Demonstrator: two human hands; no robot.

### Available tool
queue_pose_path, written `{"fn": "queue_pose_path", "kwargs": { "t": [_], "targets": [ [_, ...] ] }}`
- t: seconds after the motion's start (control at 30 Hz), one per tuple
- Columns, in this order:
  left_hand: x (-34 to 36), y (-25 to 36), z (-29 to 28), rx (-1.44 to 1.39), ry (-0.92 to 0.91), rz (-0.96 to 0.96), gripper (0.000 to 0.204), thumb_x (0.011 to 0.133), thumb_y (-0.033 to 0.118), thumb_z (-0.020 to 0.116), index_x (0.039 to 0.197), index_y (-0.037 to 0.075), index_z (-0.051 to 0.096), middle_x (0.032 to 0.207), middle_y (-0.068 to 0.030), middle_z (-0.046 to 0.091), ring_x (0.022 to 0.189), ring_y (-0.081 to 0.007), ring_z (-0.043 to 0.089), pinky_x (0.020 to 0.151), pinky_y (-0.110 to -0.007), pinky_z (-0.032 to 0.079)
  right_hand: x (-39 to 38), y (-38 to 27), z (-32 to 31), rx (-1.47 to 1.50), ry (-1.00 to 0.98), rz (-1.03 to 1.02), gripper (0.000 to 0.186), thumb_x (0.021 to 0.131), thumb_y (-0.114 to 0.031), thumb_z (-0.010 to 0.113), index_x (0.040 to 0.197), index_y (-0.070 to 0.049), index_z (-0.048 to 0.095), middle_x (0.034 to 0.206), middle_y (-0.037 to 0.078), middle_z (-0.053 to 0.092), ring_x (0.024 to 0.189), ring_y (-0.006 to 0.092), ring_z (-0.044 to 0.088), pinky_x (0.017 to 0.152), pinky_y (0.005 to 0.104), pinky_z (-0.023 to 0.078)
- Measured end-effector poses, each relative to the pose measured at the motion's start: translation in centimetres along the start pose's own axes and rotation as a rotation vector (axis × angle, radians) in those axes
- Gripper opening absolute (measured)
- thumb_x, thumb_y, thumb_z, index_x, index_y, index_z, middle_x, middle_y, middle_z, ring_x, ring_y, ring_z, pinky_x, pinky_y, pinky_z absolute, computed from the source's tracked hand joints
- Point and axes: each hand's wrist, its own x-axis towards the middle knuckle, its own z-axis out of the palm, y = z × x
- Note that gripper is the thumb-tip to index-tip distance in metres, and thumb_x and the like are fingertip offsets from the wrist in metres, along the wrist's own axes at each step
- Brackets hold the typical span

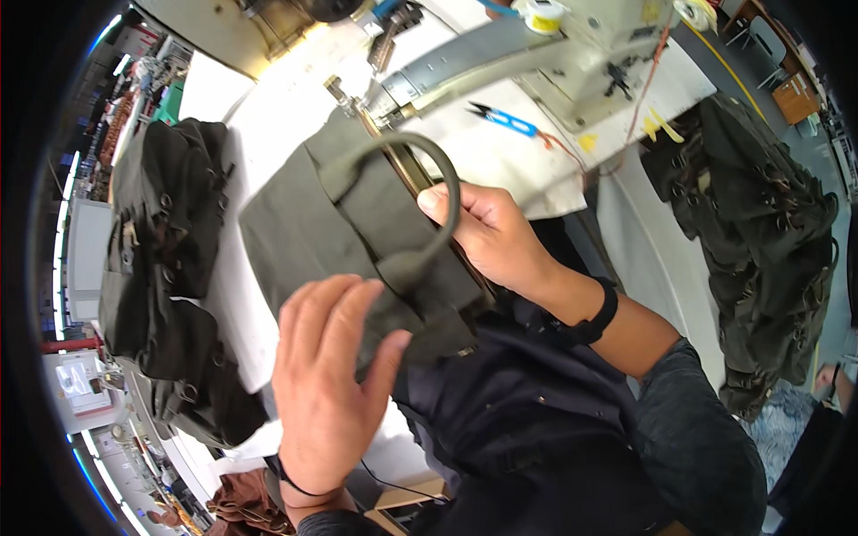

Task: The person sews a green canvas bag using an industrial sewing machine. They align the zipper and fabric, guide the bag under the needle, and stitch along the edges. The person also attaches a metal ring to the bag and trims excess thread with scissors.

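Note:
A dark olive canvas bag (295, 223) lies on the white table, its far end close to the sewing machine's needle area. A rounded carry handle (450, 201) arches up from its panel. My right hand (492, 234) is closed, thumb and fingers pinching the bag's right edge where a brownish zipper strip (407, 170) runs; the handle passes in front of it. My left hand (326, 366), fingers stretched and thumb apart, is over the bag's near left corner. Nothing shows in its grasp, and whether it touches the cloth I cannot tell.
The sewing machine (500, 67) spans the far side, with blue thread snips (505, 119) on its table. Dark bags are piled at left (170, 241) and right (760, 232). Brown bags (250, 505) lie low at left. A person's arm (831, 380) shows at far right.

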Motion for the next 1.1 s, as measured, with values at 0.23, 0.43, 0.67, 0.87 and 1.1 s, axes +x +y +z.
{"fn": "queue_pose_path", "kwargs": {
  "t": [0.23,0.43,0.67,0.87,1.1],
  "targets": [
    [-4.8,4.0,7.0,-0.059,0.225,-0.089,0.046,0.077,0.005,0.087,0.119,0.004,0.068,0.128,-0.0142,0.066,0.121,-0.0389,0.06,0.102,-0.048,0.048,-5.7,-1.2,-1.0,-0.227,-0.086,0.039,0.033,0.105,-0.025,0.07,0.085,0.0,0.066,0.068,-0.006,0.052,0.066,0.0017,0.042,0.057,0.0251,0.037],
    [-3.8,4.7,12.5,0.044,0.454,-0.138,0.056,0.072,0.01,0.09,0.118,0.009,0.058,0.137,-0.0125,0.06,0.132,-0.0381,0.054,0.11,-0.052,0.037,-6.6,-1.2,-0.6,-0.072,-0.062,0.173,0.041,0.106,-0.03,0.069,0.076,-0.002,0.064,0.064,-0.005,0.052,0.06,0.0038,0.043,0.053,0.026,0.037],
    [-2.6,3.2,11.4,0.028,0.684,0.046,0.037,0.076,-0.003,0.083,0.103,0.011,0.062,0.108,-0.0034,0.075,0.101,-0.027,0.07,0.094,-0.04,0.045,-7.3,-2.0,1.1,0.236,-0.043,0.223,0.034,0.108,-0.03,0.067,0.084,-0.005,0.068,0.069,-0.005,0.055,0.061,0.0023,0.046,0.054,0.0199,0.035],
    [-2.5,3.4,11.6,0.035,0.709,0.08,0.033,0.076,-0.006,0.081,0.1,0.01,0.065,0.104,-0.0033,0.076,0.096,-0.025,0.072,0.09,-0.038,0.047,-7.5,-2.0,1.4,0.216,0.009,0.209,0.04,0.109,-0.027,0.065,0.074,-0.009,0.059,0.067,-0.007,0.047,0.061,0.0027,0.044,0.057,0.0216,0.04],
    [-2.4,3.2,12.2,-0.014,0.712,0.085,0.031,0.075,-0.007,0.082,0.097,0.01,0.068,0.102,-0.0039,0.078,0.093,-0.0245,0.073,0.088,-0.037,0.047,-7.3,-1.1,0.7,0.2,-0.033,0.152,0.042,0.11,-0.03,0.063,0.075,-0.007,0.061,0.065,-0.005,0.051,0.059,0.0028,0.045,0.054,0.023,0.039]
  ]
}}
